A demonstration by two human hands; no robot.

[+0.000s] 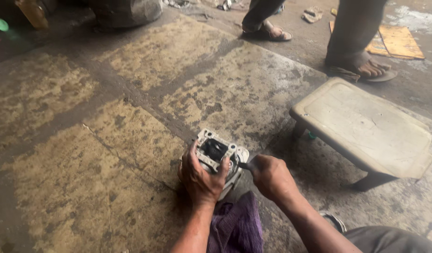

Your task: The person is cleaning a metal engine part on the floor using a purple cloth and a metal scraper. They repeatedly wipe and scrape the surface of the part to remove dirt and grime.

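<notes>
On the stained concrete floor (108,154), a grey metal engine cylinder block (220,157) stands just ahead of a crumpled purple cloth (237,225), and everything else is best placed from that block. The left hand (201,177) is clamped over the block's near side, thumb and fingers wrapped up to the rim of its square top face, so it grips the part and steadies it upright. The right hand (271,177) is closed into a fist around a short dark tool (246,165) whose tip touches the block's right flank; what kind of tool it is cannot be told, since most of it is hidden in the fist. Judging by this, the step in hand is working at something on the block's side, prying, scraping or loosening, with the block held still against the push. The next move would seem to call for a firm hold from the left hand and a controlled force from the right, lest the tip slip off the metal. Both forearms reach in from the lower edge, the left nearly straight, the right angled in from the right with the wrist bent inward. To the right of the block sits a low pale stool (366,129); beyond it, well apart, stand another person's sandalled feet (361,65).
</notes>
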